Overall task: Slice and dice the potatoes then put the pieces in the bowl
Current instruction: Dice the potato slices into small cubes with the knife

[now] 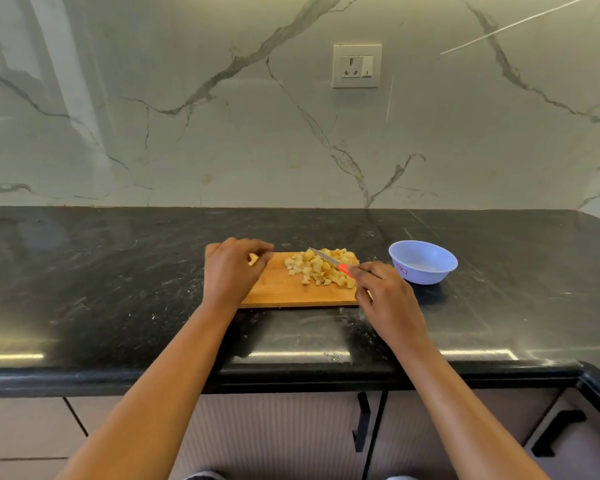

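Pinches one small potato piece (253,259) in the curled fingers of the left hand (231,271), over the left end of the wooden board (291,294). Grips the red handle of the knife (331,262) with the right hand (387,299), fingers wrapped round it, blade lying across the pile of potato cubes (321,271) on the right half of the board. Looks mostly diced already. Keeps the blue bowl (423,263) just right of the board on the black tabletop (118,271), with no pieces seen inside yet.

To do this bit well: lay the piece flat side down. Tuck the fingertips back. Cut straight down into small, even bits. Then bring the bowl close and push the cubes in slowly, to stop any rolling away.
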### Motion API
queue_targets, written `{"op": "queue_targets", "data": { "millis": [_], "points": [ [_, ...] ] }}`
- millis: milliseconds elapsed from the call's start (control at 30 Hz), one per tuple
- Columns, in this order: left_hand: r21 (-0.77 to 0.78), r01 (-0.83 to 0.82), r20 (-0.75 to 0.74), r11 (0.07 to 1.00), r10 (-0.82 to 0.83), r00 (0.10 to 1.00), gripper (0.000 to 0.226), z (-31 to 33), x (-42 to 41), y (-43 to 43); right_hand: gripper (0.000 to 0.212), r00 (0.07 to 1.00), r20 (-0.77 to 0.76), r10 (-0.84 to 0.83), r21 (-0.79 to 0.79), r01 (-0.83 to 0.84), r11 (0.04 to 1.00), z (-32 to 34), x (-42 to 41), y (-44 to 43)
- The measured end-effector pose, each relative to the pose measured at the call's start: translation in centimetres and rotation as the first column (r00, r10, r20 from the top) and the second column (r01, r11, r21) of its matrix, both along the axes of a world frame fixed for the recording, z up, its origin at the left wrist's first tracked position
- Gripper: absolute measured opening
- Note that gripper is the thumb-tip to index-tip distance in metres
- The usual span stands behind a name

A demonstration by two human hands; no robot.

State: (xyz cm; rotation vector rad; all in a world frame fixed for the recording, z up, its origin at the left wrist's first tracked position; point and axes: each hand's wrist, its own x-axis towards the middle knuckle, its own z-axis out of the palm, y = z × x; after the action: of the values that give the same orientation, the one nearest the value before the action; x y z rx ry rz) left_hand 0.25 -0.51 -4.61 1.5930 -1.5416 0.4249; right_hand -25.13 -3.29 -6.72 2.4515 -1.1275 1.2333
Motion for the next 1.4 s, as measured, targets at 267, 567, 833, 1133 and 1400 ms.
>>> {"op": "queue_targets", "data": {
  "millis": [267, 567, 833, 1133, 1400],
  "points": [
    [0.307, -0.144, -0.205, 0.941, 0.213, 0.955, 0.034, -0.3, 5.5, 2.6, 0.033, 0.999, 0.019, -0.051, 0.016, 0.050, 0.999, 0.0, 0.5, -0.4],
    [0.521, -0.229, 0.204, 0.822, 0.141, 0.969, 0.062, -0.1, 3.9, 0.6, 0.031, 1.000, 0.025, -0.016, 0.043, 0.015, 0.999, 0.3, 4.4, -0.8],
    [0.477, -0.177, 0.100, 0.861, 0.147, 0.984, 0.060, -0.2, 3.9, 0.4, 0.033, 1.000, 0.015, 0.021, -0.037, -0.021, 0.999, 0.2, 5.5, -0.8],
    [0.260, 0.051, -0.243, 0.964, 0.014, 0.970, 0.039, -0.1, 3.8, 1.4, 0.033, 1.000, 0.029, 0.004, -0.010, -0.004, 1.000, 0.1, 5.2, -0.6],
    [0.213, 0.025, -0.436, 0.977, 0.072, 0.897, 0.025, 0.2, 3.9, 1.8, 0.032, 0.999, 0.048, 0.005, 0.008, -0.005, 1.000, 0.1, 5.1, -0.4]
  ]
}}
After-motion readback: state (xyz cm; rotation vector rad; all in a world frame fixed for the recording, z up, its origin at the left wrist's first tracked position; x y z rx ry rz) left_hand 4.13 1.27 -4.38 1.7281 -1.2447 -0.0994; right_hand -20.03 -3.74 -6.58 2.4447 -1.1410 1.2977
